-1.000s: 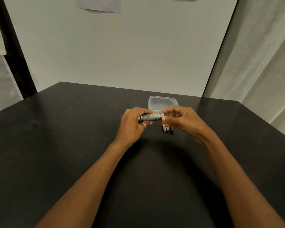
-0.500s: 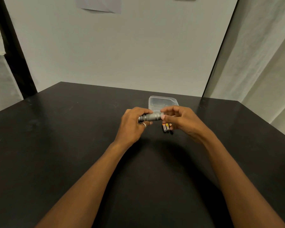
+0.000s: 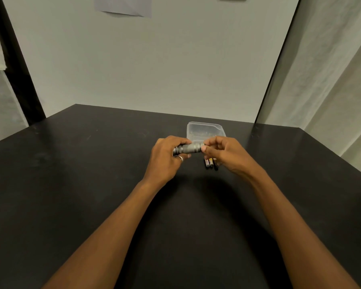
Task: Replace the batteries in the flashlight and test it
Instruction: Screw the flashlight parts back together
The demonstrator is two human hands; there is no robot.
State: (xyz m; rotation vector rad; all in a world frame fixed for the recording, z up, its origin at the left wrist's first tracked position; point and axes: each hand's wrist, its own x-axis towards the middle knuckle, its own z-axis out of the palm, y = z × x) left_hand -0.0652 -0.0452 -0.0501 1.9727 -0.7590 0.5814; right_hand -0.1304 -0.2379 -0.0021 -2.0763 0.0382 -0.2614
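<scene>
head view: gripping flashlight (image 3: 191, 148) with left grip (image 3: 165, 157), pinching its end with right grip (image 3: 227, 155), above batteries (image 3: 211, 163) near tub (image 3: 204, 130) on counter (image 3: 71, 184).

Reaches forward with both bare forearms, converging from the lower corners toward the middle. Grips the left end of the flashlight (image 3: 191, 148) in the left hand (image 3: 165, 158), back of hand up, fingers curled round it. Pinches the right end with the right hand (image 3: 227, 156), thumb and forefinger at the tip, other fingers loosely curled. Hands level, close together, not touching.
</scene>
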